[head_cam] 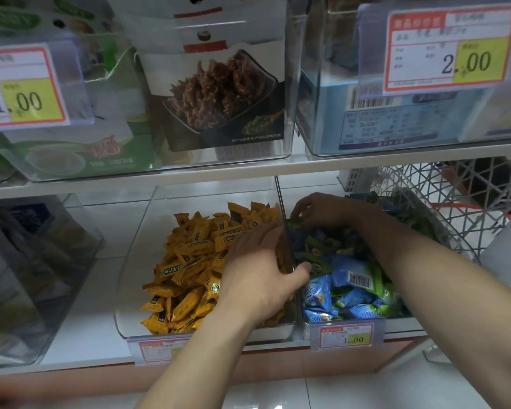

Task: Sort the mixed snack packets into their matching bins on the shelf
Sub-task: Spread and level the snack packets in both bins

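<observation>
My left hand (260,270) straddles the clear divider wall (280,199) between the two lower bins. Its fingers lie straight and close together on the yellow packets (189,261) left of that wall. The thumb spreads wide and reaches over the wall's top edge to the blue and green packets (351,284) on the right. The wall stands upright between thumb and fingers.

My right hand (322,211) is right of the wall, toward the back of the heap. Its fingers curl downward with their tips at a green packet (297,224); whether they pinch it I cannot tell.

Above the wall the white shelf board (248,169) overhangs both bins. On it, straight above, a pouch picturing dark brown strips (219,93) stands in a clear bin. Up and to the right hangs a 2.00 price tag (452,48), and up and to the left a larger 1.00 tag (21,90).

Far right of the wall, behind my right forearm, a white lattice basket (460,199) holds more green packets. Far left sits a blurred clear bin of blue boxes (27,276). Below the wall a small 1.00 tag (345,338) is clipped to the shelf front, and my left forearm crosses another tag (157,349).
</observation>
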